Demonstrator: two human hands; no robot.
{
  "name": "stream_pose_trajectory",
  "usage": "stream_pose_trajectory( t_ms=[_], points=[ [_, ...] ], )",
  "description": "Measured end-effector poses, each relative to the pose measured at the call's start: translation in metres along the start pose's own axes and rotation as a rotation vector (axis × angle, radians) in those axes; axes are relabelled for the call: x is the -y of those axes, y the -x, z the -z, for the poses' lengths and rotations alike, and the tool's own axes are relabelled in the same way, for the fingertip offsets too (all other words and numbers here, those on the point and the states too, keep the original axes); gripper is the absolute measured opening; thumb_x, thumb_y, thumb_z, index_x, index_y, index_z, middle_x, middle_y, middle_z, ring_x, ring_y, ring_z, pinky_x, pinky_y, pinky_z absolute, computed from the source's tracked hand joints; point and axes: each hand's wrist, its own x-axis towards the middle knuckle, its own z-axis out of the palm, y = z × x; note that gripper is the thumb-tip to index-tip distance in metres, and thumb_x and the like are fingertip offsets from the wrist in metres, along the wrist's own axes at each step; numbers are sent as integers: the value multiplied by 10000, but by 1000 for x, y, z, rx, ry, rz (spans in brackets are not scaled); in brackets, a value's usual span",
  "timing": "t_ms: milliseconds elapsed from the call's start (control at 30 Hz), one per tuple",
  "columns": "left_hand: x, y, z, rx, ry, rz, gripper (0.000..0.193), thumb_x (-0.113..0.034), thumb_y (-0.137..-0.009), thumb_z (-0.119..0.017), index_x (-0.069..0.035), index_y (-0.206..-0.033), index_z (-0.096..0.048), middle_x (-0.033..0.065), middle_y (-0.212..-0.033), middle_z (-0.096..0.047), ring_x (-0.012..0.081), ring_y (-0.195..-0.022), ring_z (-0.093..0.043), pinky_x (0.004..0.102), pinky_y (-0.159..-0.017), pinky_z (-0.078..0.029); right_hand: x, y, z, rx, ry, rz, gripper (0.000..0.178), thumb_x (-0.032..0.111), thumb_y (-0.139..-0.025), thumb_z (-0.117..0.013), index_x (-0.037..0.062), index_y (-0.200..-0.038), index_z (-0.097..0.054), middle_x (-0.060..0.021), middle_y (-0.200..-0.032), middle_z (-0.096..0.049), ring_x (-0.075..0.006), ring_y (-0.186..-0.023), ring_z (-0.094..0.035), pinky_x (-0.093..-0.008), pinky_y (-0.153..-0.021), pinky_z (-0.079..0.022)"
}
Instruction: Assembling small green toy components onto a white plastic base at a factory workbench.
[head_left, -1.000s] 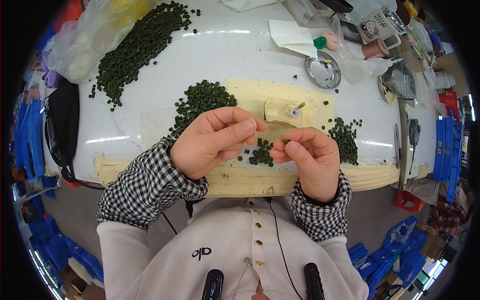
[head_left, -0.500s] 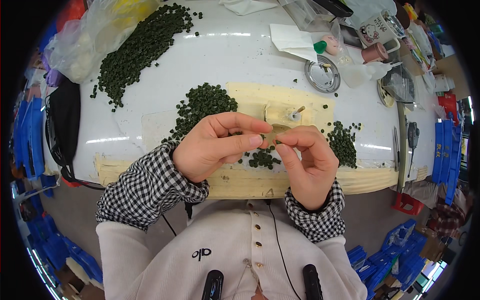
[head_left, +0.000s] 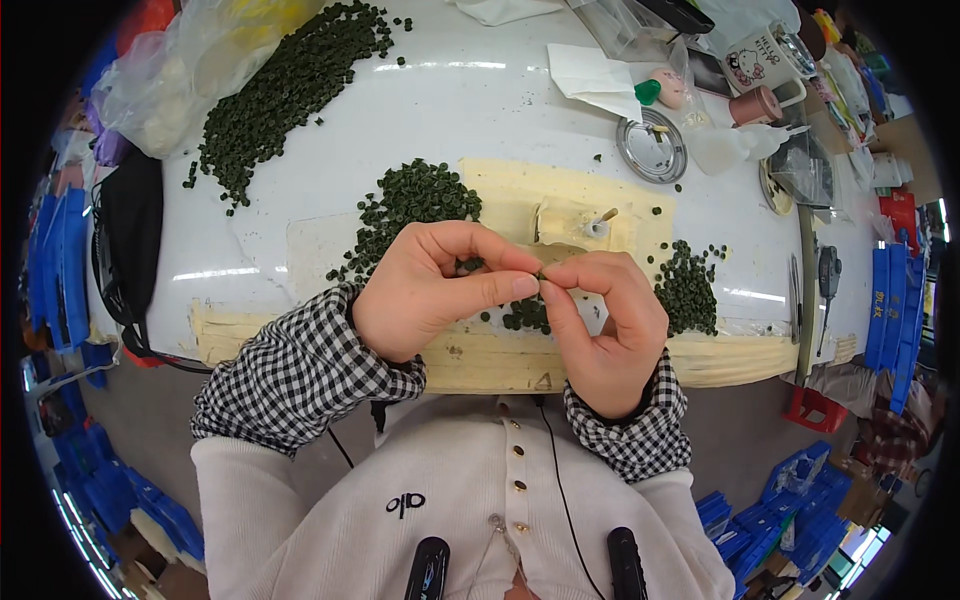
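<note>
Head view: left hand point(head_left: 420, 295) and right hand point(head_left: 612, 325) meeting, fingers of both clamping on small dark-green piece point(head_left: 541, 276), mostly hidden. Step looking like two-handed fitting; next move probably calling for steady pinch. Long cream strip point(head_left: 490, 372) edging white table point(head_left: 480, 110) under wrists; cream block point(head_left: 558, 224) standing just beyond; room opening toward round silver dish point(head_left: 645, 160).

Here I am in a workshop, one for small parts by the look of it: heaps of tiny dark green pieces point(head_left: 285, 85) spread across my white worktable point(head_left: 470, 115), near a pale yellow block point(head_left: 560, 225). Over to my right lie slim metal tools point(head_left: 796, 290), while blue plastic bins point(head_left: 882, 320) crowd in on both sides!
</note>
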Motion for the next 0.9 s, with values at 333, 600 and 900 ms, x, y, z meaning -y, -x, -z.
stream_pose_trajectory(
  t_ms=[333, 600, 900],
  points=[
    [-1, 1, -2, 6, 31, -47, 151, 0, -785, -724, -22, -909, -640, 5, -841, -635, 35, -738, -558, 170, -648, -450, -3, 4, -1, 1, -222, -165, 110, -45, -759, -687, -21, -859, -647, -104, -823, -643, -186, -742, -612, -270, -677, -484],
    [-2, 1, -1, 13, 5, -49, 154, -3, -778, -731, -22, -902, -642, 0, -823, -627, 33, -710, -523, 176, -638, -425, -2, 5, -2, -10, -314, -238, 103, -49, -773, -678, -32, -871, -650, -101, -833, -639, -161, -740, -602, -263, -681, -482],
    [1, 1, -1, -12, 17, -76, 146, 5, -782, -726, -21, -897, -639, 7, -835, -631, 39, -717, -530, 182, -644, -434, -5, 5, 0, 21, -104, -16, 166, -56, -748, -706, -20, -902, -659, -120, -862, -645, -206, -761, -633, -270, -679, -503]
  ],
)
